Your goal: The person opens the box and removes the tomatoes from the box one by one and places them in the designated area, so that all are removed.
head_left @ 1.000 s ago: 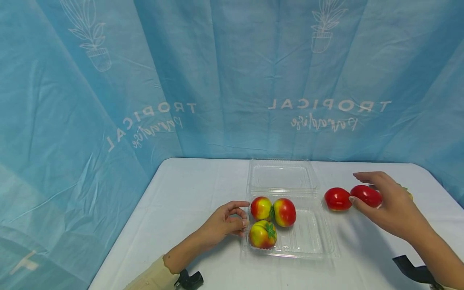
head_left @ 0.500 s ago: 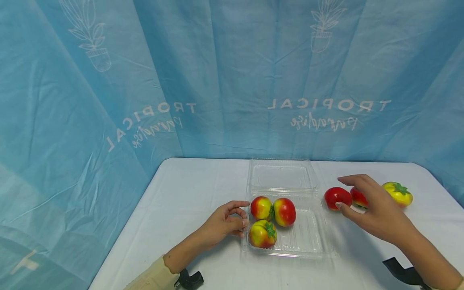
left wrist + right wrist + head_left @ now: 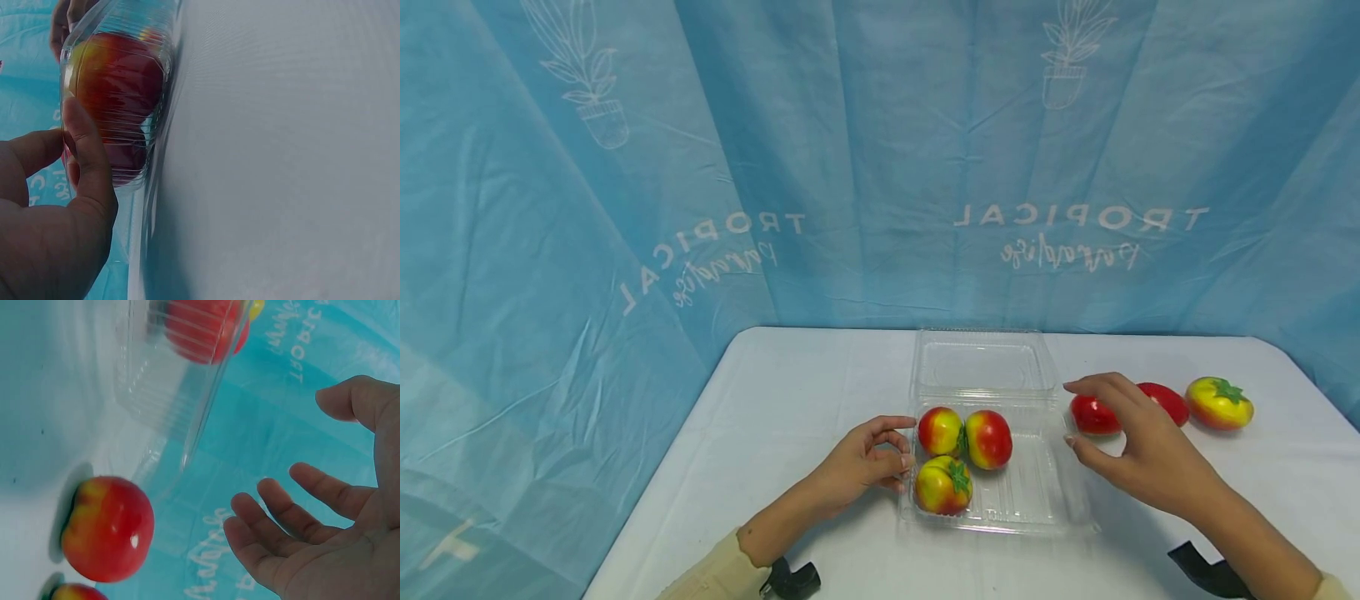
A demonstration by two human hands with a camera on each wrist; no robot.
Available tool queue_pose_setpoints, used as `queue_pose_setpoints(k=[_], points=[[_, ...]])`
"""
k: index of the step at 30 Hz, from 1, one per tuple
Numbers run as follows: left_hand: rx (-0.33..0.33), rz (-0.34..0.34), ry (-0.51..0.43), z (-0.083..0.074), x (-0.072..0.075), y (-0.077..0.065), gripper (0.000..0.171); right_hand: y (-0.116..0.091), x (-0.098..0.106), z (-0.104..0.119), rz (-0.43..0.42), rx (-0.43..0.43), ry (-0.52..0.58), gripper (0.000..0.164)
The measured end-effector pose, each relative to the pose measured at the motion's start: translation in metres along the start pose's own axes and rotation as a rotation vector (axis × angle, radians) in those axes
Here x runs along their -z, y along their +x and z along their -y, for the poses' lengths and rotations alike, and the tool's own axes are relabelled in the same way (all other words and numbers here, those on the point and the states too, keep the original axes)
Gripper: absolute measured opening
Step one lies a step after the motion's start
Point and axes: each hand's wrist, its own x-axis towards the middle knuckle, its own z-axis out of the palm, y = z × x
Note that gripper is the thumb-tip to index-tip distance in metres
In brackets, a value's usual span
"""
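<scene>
A clear plastic clamshell container [image 3: 1030,492] lies with its lid [image 3: 981,367] folded back. Three red-and-yellow round fruits, one of them a yellowish fruit with green leaves [image 3: 942,486], sit in its left half. My left hand [image 3: 865,462] pinches the left rim between thumb and fingers, seen close up in the left wrist view. Over the table right of the container hovers my right hand [image 3: 1138,446], fingers spread and holding nothing. Behind it a red fruit [image 3: 1093,415] and another red fruit [image 3: 1168,402] are partly hidden.
A yellow-and-red fruit with green leaves [image 3: 1221,403] lies farthest right on the white-covered table [image 3: 820,375]. A blue printed curtain [image 3: 887,167] hangs behind and to the left of the table.
My right hand has moved left from over the right-hand fruits toward the container's right side, uncovering the yellow-and-red fruit. The left hand and the container have stayed put.
</scene>
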Motion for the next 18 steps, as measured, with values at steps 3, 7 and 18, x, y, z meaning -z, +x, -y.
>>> queue_pose_setpoints(k=[3, 7, 18], points=[[0.0, -0.002, -0.008, 0.0, 0.0, 0.0, 0.056, 0.0, -0.005, 0.004, 0.005, 0.016, -0.009, 0.073], [0.0, -0.006, -0.012, 0.0, 0.0, 0.0, 0.056, 0.001, -0.014, 0.009, 0.007, 0.06, -0.008, 0.066], [0.007, -0.004, -0.007, 0.0, 0.0, 0.001, 0.058, 0.003, -0.034, 0.014, 0.046, 0.08, -0.007, 0.069]])
